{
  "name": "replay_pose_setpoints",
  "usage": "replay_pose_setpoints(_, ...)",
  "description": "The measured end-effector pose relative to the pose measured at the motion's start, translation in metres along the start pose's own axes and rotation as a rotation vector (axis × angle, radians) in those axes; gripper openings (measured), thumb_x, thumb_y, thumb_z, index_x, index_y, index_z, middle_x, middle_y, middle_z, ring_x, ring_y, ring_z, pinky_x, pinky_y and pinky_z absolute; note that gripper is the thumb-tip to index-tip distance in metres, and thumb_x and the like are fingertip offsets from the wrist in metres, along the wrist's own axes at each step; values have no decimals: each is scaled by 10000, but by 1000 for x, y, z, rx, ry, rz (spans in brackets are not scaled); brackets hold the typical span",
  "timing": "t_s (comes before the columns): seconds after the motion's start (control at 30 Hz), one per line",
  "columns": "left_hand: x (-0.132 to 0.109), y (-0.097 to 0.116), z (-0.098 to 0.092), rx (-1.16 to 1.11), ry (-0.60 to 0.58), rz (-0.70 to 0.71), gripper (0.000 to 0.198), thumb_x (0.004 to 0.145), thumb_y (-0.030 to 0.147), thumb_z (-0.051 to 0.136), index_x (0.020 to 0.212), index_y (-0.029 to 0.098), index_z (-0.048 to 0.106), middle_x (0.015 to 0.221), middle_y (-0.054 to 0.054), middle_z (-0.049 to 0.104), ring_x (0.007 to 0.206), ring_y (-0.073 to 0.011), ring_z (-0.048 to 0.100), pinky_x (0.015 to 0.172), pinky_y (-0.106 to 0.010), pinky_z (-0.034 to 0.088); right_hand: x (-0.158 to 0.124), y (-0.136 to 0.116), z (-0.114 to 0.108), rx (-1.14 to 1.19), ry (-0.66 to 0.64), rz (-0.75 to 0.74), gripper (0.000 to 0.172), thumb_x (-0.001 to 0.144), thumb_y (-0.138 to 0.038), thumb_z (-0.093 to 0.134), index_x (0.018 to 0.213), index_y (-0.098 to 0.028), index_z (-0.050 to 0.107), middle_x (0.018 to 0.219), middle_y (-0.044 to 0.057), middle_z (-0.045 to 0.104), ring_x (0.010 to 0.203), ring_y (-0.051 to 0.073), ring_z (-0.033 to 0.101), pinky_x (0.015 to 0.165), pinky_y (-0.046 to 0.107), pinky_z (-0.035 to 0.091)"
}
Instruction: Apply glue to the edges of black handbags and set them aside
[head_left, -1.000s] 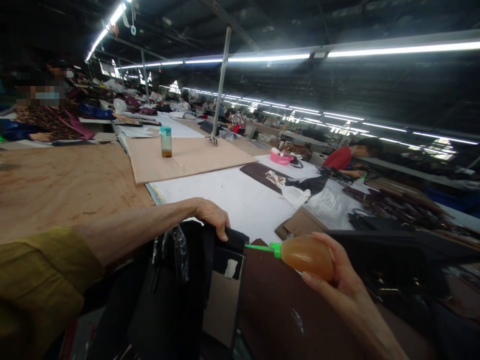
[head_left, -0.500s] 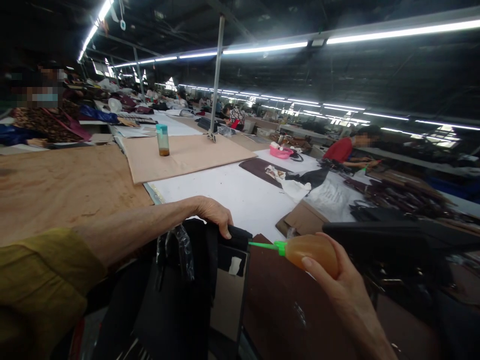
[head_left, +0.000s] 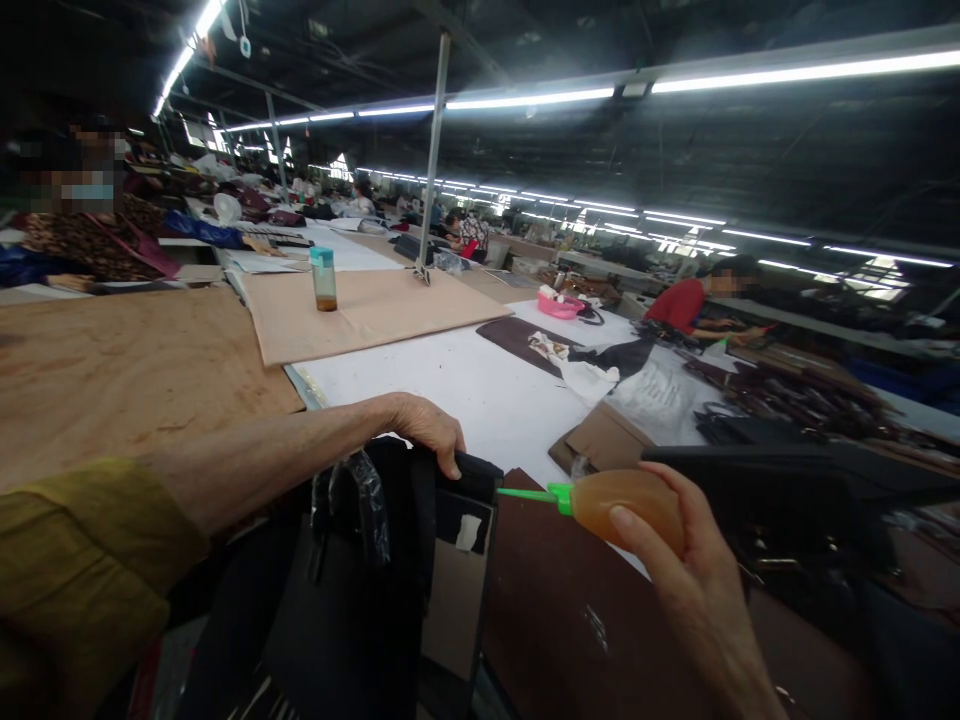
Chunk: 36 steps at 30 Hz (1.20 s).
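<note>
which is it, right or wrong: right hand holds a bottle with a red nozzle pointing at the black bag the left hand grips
Wrong: the head view shows a green nozzle; the right hand, bottle, left hand and bag are as said.

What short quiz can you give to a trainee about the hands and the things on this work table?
1. Multiple choice: what does the right hand hold? A) scissors B) a squeeze bottle of amber liquid with a green nozzle C) a brush
2. True or false: the left hand grips the top edge of the black bag.
3. Fill in: the small bottle standing on the cardboard sheet has a ___ cap.
Key: 1 B; 2 true; 3 teal.
</note>
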<state>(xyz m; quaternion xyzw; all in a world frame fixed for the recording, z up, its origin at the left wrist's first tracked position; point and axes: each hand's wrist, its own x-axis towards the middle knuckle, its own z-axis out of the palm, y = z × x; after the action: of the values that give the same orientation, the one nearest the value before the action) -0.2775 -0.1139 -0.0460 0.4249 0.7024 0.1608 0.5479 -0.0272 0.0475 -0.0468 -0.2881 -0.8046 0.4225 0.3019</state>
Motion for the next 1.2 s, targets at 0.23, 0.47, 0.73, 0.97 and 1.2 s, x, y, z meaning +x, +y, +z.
replay_pose_setpoints(0.23,0,2,-1,35,4,1,206,606,276,634,761,146,675,634,-19,666,605,-197,613,567,-304,529,3,-3,4,-10,55,-61,521,719,-494,607,1163,-242,508,962,20,599,836,234,588,719,303,493)
replay_pose_setpoints(0.47,-2,5,1,35,6,-26,201,621,262,620,779,145,660,619,-9,657,613,-185,607,589,-289,521,2,-1,4,21,70,-37,518,714,-494,622,1154,-243,515,943,18,602,762,215,601,629,274,506)
replay_pose_setpoints(0.73,-3,9,1,52,14,-27,200,629,257,622,787,142,663,648,-15,666,648,-197,616,614,-302,529,3,1,6,-7,81,-80,477,716,-487,628,1133,-281,522,948,-2,611,803,217,599,688,290,496)
replay_pose_setpoints(0.97,-1,7,1,45,4,-45,185,649,241,618,796,137,656,630,-15,657,595,-173,602,584,-277,520,-2,8,7,-59,102,-205,490,724,-473,632,1155,-273,513,1043,18,583,858,232,582,769,337,477)
replay_pose_setpoints(1.2,0,7,0,62,3,-56,175,638,245,614,771,141,661,649,-26,665,583,-179,604,547,-275,518,-12,16,6,-205,102,-557,443,783,-381,628,1177,-242,482,1106,45,546,961,220,537,829,302,438)
